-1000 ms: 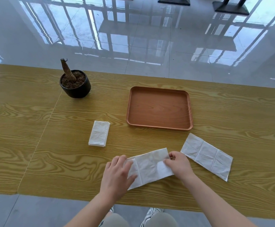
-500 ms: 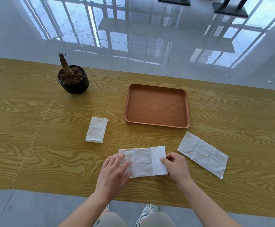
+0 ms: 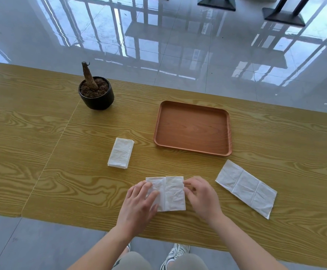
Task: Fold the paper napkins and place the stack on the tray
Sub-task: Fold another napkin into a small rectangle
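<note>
- Now mid-fold: my left hand [image 3: 139,203] presses flat on the napkin [image 3: 173,193] lying between both hands.
- My right hand [image 3: 202,197] curls at its right edge; whether it pinches, I cannot tell.
- Next, I judge: fold over, crease.

One part-folded napkin [image 3: 174,193], one flat napkin [image 3: 245,189], one folded pile [image 3: 120,152], perhaps several sheets; one tray [image 3: 192,126]; one pot [image 3: 98,100].

A wood-grain worktop [image 3: 42,143] carries a black pot [image 3: 96,98] of soil with a bare stump [image 3: 88,76] near its far edge. Beyond lies a glossy tiled floor [image 3: 178,45] with two black pedestal bases [image 3: 216,3].
</note>
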`<state>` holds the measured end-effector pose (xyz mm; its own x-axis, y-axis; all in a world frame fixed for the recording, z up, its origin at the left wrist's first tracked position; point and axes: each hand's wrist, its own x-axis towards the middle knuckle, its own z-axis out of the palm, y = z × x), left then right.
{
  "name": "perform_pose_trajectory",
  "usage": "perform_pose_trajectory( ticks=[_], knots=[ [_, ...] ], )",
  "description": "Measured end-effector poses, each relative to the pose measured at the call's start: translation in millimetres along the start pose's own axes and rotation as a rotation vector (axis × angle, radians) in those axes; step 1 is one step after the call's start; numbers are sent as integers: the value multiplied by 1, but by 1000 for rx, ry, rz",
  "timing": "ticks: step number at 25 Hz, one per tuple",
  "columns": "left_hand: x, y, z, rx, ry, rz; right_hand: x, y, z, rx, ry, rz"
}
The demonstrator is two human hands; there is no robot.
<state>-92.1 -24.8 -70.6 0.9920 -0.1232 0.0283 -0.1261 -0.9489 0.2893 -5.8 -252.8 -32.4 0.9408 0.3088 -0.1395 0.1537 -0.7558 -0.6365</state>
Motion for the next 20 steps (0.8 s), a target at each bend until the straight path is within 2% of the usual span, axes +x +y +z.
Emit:
perform_pose_trajectory(
  ticks=[2,4,7,11,13,15,18,20],
  knots=[
    [-1,2,-2,-18,-5,-5,6,2,1,-266,-33,-274],
    [-1,5,-7,-48,3,-55,10,1,-2,-427,-132,-367],
    [-1,12,-13,-100,68,-108,2,4,-4,-500,-136,-290],
    [-10,30,-5,-74,108,90,-34,1,11,-390,-84,-57],
    [-16,35,3,-43,79,133,-45,2,17,-303,-32,-5],
    [-22,35,11,5,44,149,-48,9,20,-344,27,-90],
    [-30,28,15,66,5,173,-51,23,22,-500,-18,-343],
    [-33,23,14,80,-9,178,-53,30,23,-558,-48,-399]
  ],
)
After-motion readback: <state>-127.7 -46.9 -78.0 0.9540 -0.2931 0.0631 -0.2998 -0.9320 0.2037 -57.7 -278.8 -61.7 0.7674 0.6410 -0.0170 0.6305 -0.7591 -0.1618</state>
